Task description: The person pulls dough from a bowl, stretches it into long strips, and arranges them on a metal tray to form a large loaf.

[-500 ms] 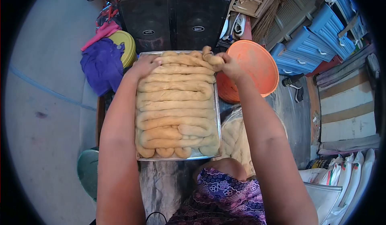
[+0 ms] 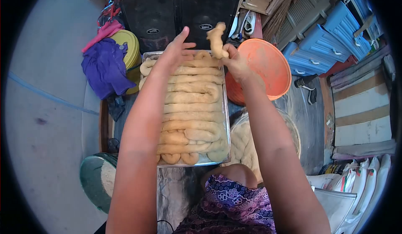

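Note:
Long ropes of dough (image 2: 190, 96) lie folded back and forth in rows across a shiny metal tray (image 2: 228, 142). My right hand (image 2: 236, 64) pinches a short piece of dough (image 2: 216, 41), which sticks up above the tray's far right corner. Over the far left part of the tray, my left hand (image 2: 176, 52) is raised with its fingers apart and holds nothing. My left forearm covers the left ends of several dough rows.
An orange basin (image 2: 285, 83) stands right of the tray. A round container of pale dough (image 2: 240, 140) is at the near right. At the left are a green bucket (image 2: 90, 179) and a yellow lidded bucket (image 2: 133, 50) with purple cloth (image 2: 102, 68). Black speakers (image 2: 201, 8) stand behind.
My left hand has left the dough at the far left and moved up and right, fingers spreading. My right hand has lifted the short dough piece higher off the rows.

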A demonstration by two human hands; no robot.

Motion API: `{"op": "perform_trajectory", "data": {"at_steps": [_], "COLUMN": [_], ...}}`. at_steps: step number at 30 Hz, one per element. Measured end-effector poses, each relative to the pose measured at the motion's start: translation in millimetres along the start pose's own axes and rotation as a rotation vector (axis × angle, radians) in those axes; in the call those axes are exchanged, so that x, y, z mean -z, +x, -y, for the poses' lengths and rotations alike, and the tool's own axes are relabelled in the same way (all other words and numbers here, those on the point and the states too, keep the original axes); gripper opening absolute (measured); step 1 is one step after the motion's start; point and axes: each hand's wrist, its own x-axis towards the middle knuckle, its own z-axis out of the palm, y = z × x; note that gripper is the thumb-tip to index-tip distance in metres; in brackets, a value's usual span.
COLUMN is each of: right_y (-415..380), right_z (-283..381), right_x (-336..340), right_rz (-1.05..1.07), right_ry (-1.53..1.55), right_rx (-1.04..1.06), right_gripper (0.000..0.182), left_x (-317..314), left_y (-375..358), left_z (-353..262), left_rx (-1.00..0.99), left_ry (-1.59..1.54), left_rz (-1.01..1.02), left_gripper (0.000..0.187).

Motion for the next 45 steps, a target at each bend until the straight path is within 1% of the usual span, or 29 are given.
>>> {"op": "perform_trajectory", "data": {"at_steps": [4,6,8,9,10,11,12,13,14,15,16,17,18,20,22,24,26,28,29,31,34,35,36,37,38,41,42,43,45], "right_y": [-2.2,2.5,11.6,24.5,22.7,21.6,20.6,18.5,22.2,29.4,36.3,41.6,32.5,17.1,14.3,8.3,-5.4,-17.6,-33.6,-78.9,-163.8,-191.5,-218.3,-242.6,-272.0,-340.1,-358.8,-374.5,-395.4], "right_z": [-5.2,-7.4,-10.1,-29.5,-40.5,-48.4,-53.0,-39.0,-37.9,-37.5,-42.5,-52.8,-53.1,-42.3,-37.8,-35.2,-22.5,-17.8,-4.9,29.1,53.9,46.4,31.8,12.8,-5.1,-55.5,-86.9,-110.7,-150.4], "right_x": [0.1,-0.6,-2.8,5.3,3.7,-1.5,-7.1,-13.6,-12.1,-6.0,3.3,5.6,3.0,-1.0,0.8,-4.4,1.0,14.4,24.0,36.8,78.1,98.1,122.9,147.6,168.6,211.5,226.9,236.4,236.4], "right_rz": [-0.081,-0.096,-0.187,-0.127,-0.125,-0.077,-0.025,0.004,0.005,0.116,0.222,0.242,0.234,-0.12,-0.076,-0.056,0.025,0.099,0.076,0.168,0.183,0.199,0.271,0.352,0.33,0.188,0.177,0.144,0.123], "right_ry": [-0.196,-0.07,-0.266,-0.502,-0.5,-0.785,-1.069,-1.014,-1.011,-0.89,-0.768,-0.525,-0.523,-0.753,-0.798,-1.204,-1.185,-0.99,-0.994,-0.797,-0.811,-0.851,-0.836,-0.819,-0.82,-0.723,-0.82,-0.765,-0.692], "right_rx": [-0.093,-0.102,-0.045,0.055,0.049,0.12,0.196,0.088,0.086,0.081,0.071,0.009,-0.007,-0.085,-0.156,-0.213,-0.203,-0.07,-0.089,0.124,-0.052,-0.117,-0.236,-0.349,-0.429,-0.728,-0.708,-0.746,-0.78], "right_gripper": [0.032,0.039,0.044,0.048,0.048,0.047,0.046,0.041,0.041,0.038,0.036,0.035,0.035,0.033,0.038,0.05,0.062,0.067,0.067,0.068,0.066,0.064,0.061,0.059,0.059,0.063,0.065,0.062,0.06], "left_x": [-1.2,7.4,18.8,37.8,64.5,79.9,78.9,70.8,60.7,45.6,44.3,41.7,39.5,45.6,46.6,50.1,45.7,38.8,38.5,32.6,-7.7,-31.0,-64.9,-104.8,-143.4,-229.3,-245.1,-253.0,-261.5], "left_y": [18.7,24.6,25.7,35.2,50.8,58.8,54.8,45.6,37.1,27.9,31.1,33.1,34.9,35.1,28.0,31.2,38.2,31.4,31.7,31.2,21.0,10.9,-5.5,-26.9,-50.6,-133.2,-151.7,-167.3,-189.1], "left_z": [17.3,17.0,17.3,22.2,30.7,35.9,34.8,29.9,25.5,22.8,30.2,39.8,47.7,42.1,37.9,57.1,72.4,78.8,81.3,82.7,70.1,70.2,73.2,76.3,81.8,111.2,121.1,131.3,149.5], "left_rx": [-0.112,-0.089,-0.324,-0.318,-0.52,-0.722,-0.716,-0.806,-0.896,-1.045,-1.04,-0.939,-0.835,-0.754,-0.621,-0.76,-0.974,-0.987,-0.996,-0.645,-0.547,-0.761,-0.771,-0.778,-0.777,-0.574,-0.49,-0.471,-0.436], "left_ry": [0.035,0.056,0.503,0.504,0.905,1.309,1.312,1.308,1.303,1.239,1.238,1.262,1.275,1.154,1.341,1.421,1.569,1.444,1.437,1.774,1.943,1.748,1.751,1.692,1.629,1.769,1.83,1.835,2.069], "left_rz": [0.142,-0.097,-0.336,-0.333,-0.477,-0.616,-0.619,-0.545,-0.467,-0.309,-0.296,-0.119,0.055,0.079,-0.074,-0.266,-0.426,-0.246,-0.215,-0.193,-0.309,-0.309,-0.282,-0.151,-0.029,0.414,0.56,0.543,0.69], "left_gripper": [0.04,0.026,0.016,0.016,0.018,0.02,0.02,0.024,0.027,0.029,0.029,0.027,0.025,0.02,0.015,0.014,0.027,0.049,0.049,0.059,0.066,0.068,0.068,0.067,0.067,0.065,0.066,0.066,0.067]}}
